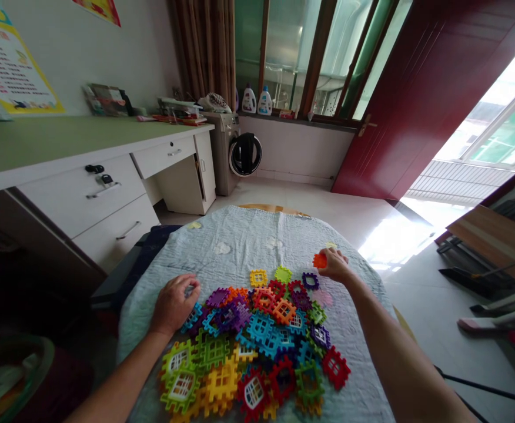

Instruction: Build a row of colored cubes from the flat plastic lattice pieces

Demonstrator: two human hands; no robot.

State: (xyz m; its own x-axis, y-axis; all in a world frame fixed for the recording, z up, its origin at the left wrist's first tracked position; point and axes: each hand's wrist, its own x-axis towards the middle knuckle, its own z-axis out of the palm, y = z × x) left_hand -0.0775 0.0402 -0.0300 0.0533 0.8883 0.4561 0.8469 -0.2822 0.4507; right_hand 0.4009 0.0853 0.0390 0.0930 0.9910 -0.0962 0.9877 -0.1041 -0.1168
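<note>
My right hand [334, 263] is closed around an orange plastic building block [320, 261], above the cloth beyond the pile's right side. My left hand [176, 301] rests by the pile's left edge, thumb and forefinger loosely curved with a gap between them and no piece visible in it. Just beside it lies a blue block [192, 318]. The pile of notched interlocking blocks [261, 326] is many-coloured, some with white window grids. At its far side lie a yellow block [258, 278], a lime-green block [283, 274] and a dark purple block [310, 281].
A pale blue cloth [248, 241] covers the round table. To the left stands a white desk [107, 202] with drawers. Farther back are a washing machine [224, 153] with its door open and a red door [385, 117]. A dustpan [464, 276] is on the floor at right.
</note>
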